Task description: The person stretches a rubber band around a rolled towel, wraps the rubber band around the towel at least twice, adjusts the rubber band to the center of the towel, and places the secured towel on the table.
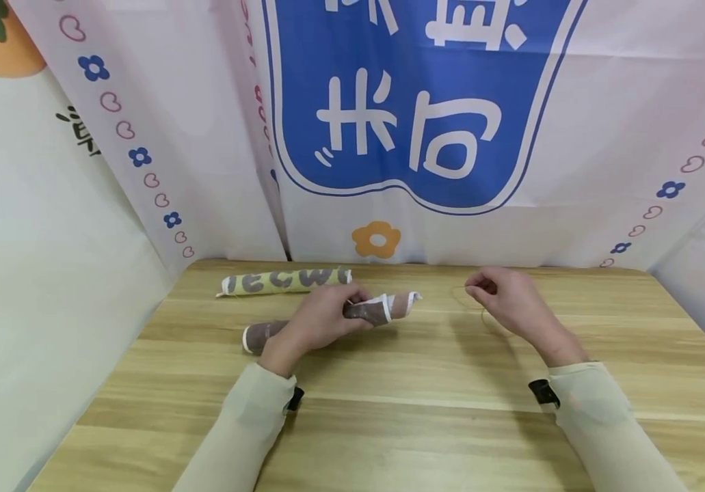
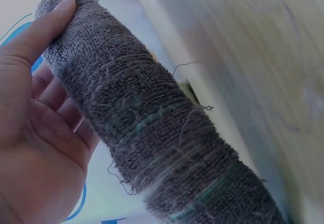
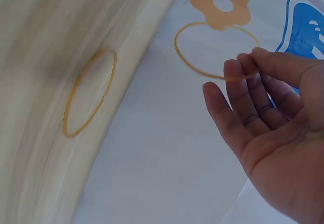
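My left hand grips a rolled grey-brown towel with white edging, tilted so its right end is higher. In the left wrist view, the thumb lies along the fuzzy roll, and loose threads stick out from it. To the right, my right hand pinches a thin yellow-orange rubber band between thumb and fingertips, over the table. A second rubber band lies on the tabletop below that hand.
Behind my left hand lies a rolled yellow towel with grey letters. The wooden table ends at the back against a printed curtain, with fabric hanging on both sides too.
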A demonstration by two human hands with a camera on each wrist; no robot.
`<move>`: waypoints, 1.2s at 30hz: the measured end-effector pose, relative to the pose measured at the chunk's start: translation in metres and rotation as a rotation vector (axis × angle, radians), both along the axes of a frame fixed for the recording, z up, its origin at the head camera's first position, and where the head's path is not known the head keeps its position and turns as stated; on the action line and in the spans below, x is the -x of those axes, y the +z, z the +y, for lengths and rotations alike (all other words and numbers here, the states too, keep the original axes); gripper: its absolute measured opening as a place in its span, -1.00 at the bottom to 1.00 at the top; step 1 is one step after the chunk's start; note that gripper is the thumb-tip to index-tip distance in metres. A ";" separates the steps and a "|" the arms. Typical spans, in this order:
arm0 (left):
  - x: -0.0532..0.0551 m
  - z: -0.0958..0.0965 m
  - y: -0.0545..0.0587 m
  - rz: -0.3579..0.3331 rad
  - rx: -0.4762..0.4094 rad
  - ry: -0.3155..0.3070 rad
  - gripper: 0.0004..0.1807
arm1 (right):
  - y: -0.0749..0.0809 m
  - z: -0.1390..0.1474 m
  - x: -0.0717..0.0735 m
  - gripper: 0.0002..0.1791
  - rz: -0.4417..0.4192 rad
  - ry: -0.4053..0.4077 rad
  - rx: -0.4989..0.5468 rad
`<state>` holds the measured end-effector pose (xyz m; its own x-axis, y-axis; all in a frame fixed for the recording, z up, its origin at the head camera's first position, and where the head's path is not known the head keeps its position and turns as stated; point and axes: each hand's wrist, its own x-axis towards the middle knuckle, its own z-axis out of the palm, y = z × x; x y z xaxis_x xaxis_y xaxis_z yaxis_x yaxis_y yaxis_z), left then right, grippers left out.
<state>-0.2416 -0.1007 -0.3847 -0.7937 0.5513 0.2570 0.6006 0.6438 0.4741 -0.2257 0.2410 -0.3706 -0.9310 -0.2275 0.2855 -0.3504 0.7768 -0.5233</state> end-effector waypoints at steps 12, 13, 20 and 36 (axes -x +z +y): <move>0.002 0.025 -0.003 -0.014 -0.052 -0.023 -0.68 | 0.004 -0.023 -0.005 -0.90 -0.012 -0.019 0.118; 0.002 0.027 -0.003 -0.015 -0.055 -0.028 -0.67 | 0.005 -0.025 -0.005 -0.89 -0.013 -0.020 0.124; 0.002 0.033 -0.001 -0.004 -0.070 -0.032 -0.63 | 0.007 -0.034 -0.004 -0.90 0.007 -0.027 0.153; 0.006 0.036 -0.003 0.070 -0.097 -0.055 -0.62 | 0.004 -0.043 -0.004 -0.94 0.150 0.044 0.207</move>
